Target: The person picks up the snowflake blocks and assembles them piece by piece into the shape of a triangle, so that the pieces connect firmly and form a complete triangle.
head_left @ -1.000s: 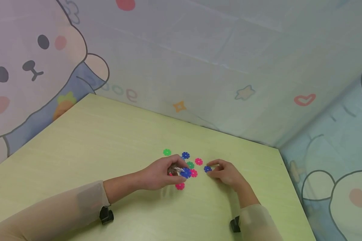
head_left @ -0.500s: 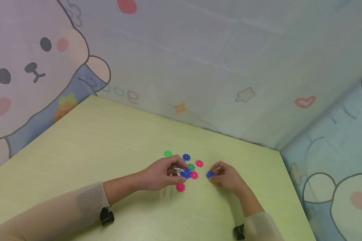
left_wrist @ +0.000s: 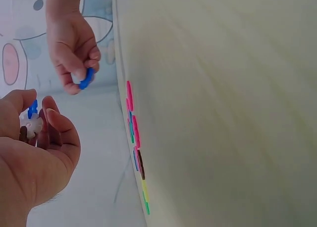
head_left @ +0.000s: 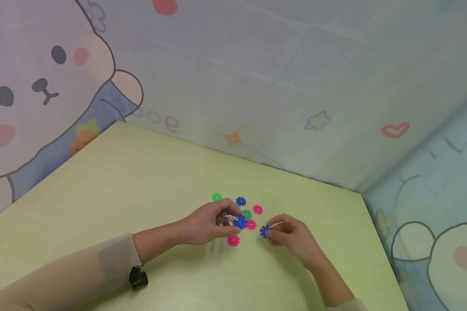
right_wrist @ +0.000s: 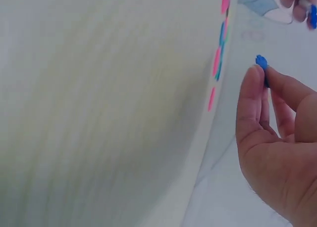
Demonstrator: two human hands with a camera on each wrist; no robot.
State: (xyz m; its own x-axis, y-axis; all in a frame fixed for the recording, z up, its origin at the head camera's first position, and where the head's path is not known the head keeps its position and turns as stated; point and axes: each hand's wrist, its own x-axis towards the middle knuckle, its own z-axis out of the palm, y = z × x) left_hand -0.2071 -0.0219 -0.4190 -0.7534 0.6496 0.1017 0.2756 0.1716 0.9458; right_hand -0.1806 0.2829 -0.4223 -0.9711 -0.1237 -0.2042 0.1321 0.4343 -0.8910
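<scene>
My left hand (head_left: 202,222) holds a small cluster of joined snowflake discs above the table. A blue disc (head_left: 240,222) faces outward on it, with a white disc (left_wrist: 32,126) and a brown disc (head_left: 222,219) behind, partly hidden by the fingers. To its right, my right hand (head_left: 295,239) pinches a single blue snowflake disc (head_left: 263,232) between thumb and fingers. A short gap separates this disc from the cluster. In the right wrist view the pinched disc (right_wrist: 261,62) shows nearly edge-on, raised off the table.
Loose snowflake discs lie on the pale table (head_left: 159,172) around the left hand: a light green disc (head_left: 217,197), a blue disc (head_left: 241,201), a darker green disc (head_left: 247,214) and several pink discs (head_left: 257,209). Printed cloth walls (head_left: 257,86) stand behind the table and at its sides.
My right hand has drawn its blue disc back toward the table's front, then a little left toward the cluster. The left hand stays almost still, still gripping the cluster.
</scene>
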